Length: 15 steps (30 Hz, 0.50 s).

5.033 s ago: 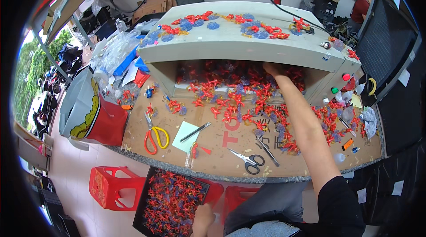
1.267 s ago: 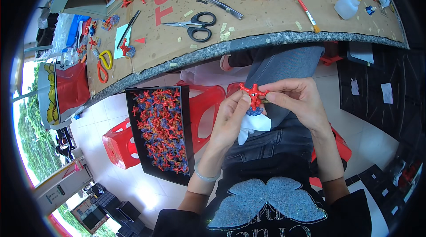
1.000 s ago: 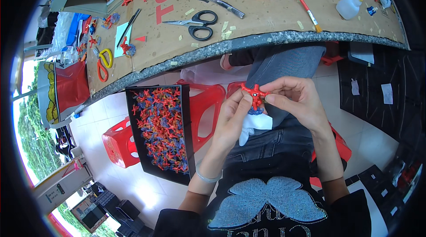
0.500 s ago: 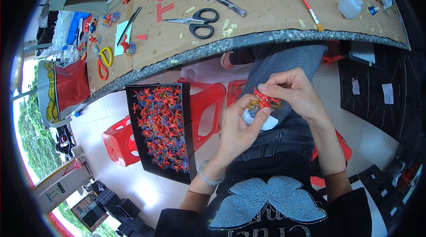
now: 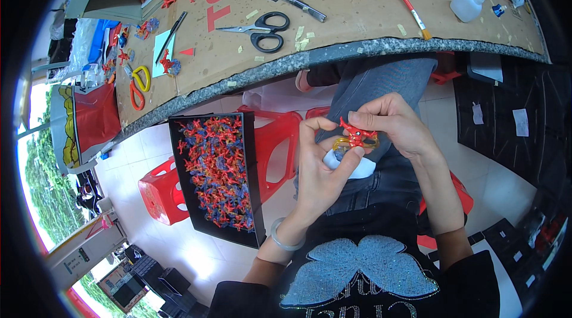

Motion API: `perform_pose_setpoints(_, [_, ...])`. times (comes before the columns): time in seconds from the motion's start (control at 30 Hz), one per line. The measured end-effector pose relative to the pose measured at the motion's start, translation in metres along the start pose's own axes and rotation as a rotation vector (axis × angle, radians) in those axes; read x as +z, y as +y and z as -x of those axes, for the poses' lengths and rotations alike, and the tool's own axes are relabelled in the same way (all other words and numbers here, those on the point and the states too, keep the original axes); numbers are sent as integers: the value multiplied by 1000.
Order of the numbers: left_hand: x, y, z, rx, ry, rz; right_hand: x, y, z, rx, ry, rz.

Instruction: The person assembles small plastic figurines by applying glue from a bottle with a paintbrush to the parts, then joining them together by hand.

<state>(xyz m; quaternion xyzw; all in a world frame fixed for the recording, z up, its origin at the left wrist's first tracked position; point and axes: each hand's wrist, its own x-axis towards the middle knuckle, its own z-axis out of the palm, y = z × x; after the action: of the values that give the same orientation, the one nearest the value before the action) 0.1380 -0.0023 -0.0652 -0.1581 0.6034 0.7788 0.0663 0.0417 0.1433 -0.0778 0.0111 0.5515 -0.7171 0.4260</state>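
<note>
One tray of figurines flanks the hands.

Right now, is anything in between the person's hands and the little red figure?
Nothing visible: the right hand pinches the red figure at its upper end, and the left hand has its thumb on the lower part. A white piece shows just below; whether any of it lies behind the figure, I cannot tell.

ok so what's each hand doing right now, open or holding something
Left hand: holding the red figure, thumb against it.
Right hand: closed, pinching the same red figure.
</note>
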Motion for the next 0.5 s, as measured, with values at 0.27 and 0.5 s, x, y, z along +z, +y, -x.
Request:
perform_pose_setpoints(0.27, [6, 0, -3, 208, -128, -123, -12, 1, 1, 69, -121, -177])
perform_pose_setpoints(0.5, [0, 16, 3, 17, -47, -60, -29, -20, 21, -351, 375, 110])
